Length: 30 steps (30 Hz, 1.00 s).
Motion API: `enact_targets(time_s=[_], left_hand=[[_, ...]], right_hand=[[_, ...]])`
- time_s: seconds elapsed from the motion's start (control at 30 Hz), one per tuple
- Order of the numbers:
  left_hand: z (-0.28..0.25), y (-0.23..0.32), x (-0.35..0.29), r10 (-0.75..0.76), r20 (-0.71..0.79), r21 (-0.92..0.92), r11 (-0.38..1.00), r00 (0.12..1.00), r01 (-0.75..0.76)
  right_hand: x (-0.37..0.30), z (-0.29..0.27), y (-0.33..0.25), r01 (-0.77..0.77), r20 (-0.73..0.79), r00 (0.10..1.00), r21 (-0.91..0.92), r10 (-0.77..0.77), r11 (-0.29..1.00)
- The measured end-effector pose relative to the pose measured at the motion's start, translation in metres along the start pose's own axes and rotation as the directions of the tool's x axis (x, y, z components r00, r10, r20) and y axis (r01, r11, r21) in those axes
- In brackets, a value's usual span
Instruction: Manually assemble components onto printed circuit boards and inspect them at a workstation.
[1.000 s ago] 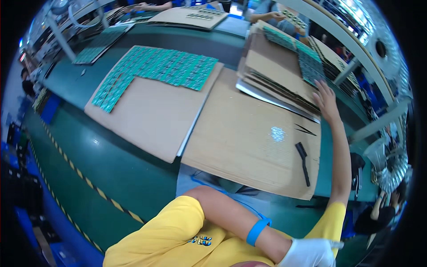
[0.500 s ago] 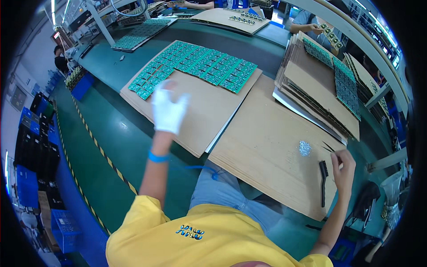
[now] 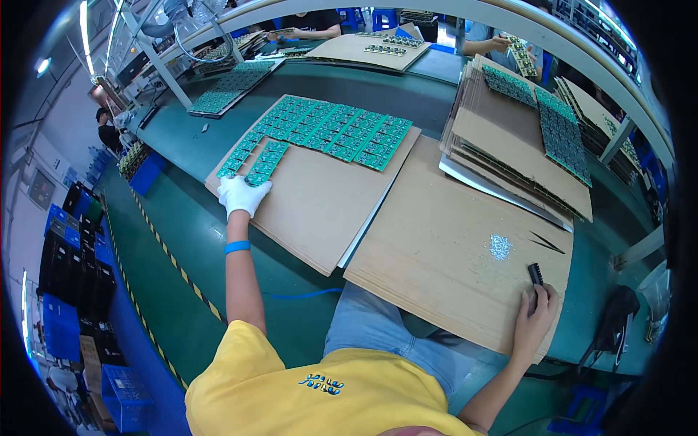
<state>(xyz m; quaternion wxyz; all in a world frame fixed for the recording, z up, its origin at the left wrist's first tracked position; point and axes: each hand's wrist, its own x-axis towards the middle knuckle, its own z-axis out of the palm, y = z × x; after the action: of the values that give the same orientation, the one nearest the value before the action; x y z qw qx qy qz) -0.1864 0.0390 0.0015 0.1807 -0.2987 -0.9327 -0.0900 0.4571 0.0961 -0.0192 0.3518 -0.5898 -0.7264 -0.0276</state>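
My left hand (image 3: 244, 196), in a white glove, is at the near left corner of a cardboard sheet (image 3: 320, 211). Its fingers close on the near end of a green circuit board panel (image 3: 267, 161), which sits slightly apart from the rows of green circuit boards (image 3: 327, 127) behind it. The fingertips are partly hidden by the glove. On the right-hand cardboard (image 3: 429, 247), my bare right hand (image 3: 536, 316) wraps round the handle of a black brush (image 3: 536, 275). Black tweezers (image 3: 547, 243) lie just beyond the brush, beside a small heap of silvery bits (image 3: 500, 247).
Stacked cardboard sheets with more boards (image 3: 560, 138) rise at the right, near a white frame post (image 3: 640, 258). Another board tray (image 3: 233, 89) sits far left. Co-workers' hands (image 3: 500, 43) handle boards across the bench. A blue cord (image 3: 305, 295) hangs by my lap.
My left hand has come down to the near end of a board panel, which now stands apart from its neighbours. My right hand has left the tweezers and taken hold of the brush.
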Motion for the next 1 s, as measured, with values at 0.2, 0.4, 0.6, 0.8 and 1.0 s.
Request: enact_targets(time_s=[0.2, 0.4, 0.6, 0.8, 1.0], left_hand=[[-0.044, 0.01, -0.052, 0.077, -0.038, -0.67, 0.737, 0.996, -0.083], [-0.104, 0.096, -0.16, 0.523, -0.138, -0.787, 0.459, 0.841, -0.414], [-0.087, 0.192, -0.236, 0.77, 0.023, -0.948, 0.219, 0.637, -0.23], [-0.087, 0.209, -0.255, 0.794, 0.058, -0.995, -0.002, 0.605, 0.098], [-0.074, 0.228, -0.275, 0.811, 0.152, -0.774, -0.257, 0.564, 0.579]], right_hand=[[-0.004, 0.012, 0.017, -0.195, -0.173, 0.966, -0.005, 0.191, 0.981], [0.0, 0.004, 0.009, -0.13, -0.07, 0.989, 0.003, 0.13, 0.992], [-0.003, 0.01, -0.084, -0.012, 0.028, 1.0, 0.219, 0.006, 0.976], [-0.011, 0.021, -0.082, -0.093, 0.147, 0.988, 0.273, 0.054, 0.958], [-0.009, 0.019, -0.079, -0.083, 0.164, 0.986, 0.359, 0.025, 0.93]])
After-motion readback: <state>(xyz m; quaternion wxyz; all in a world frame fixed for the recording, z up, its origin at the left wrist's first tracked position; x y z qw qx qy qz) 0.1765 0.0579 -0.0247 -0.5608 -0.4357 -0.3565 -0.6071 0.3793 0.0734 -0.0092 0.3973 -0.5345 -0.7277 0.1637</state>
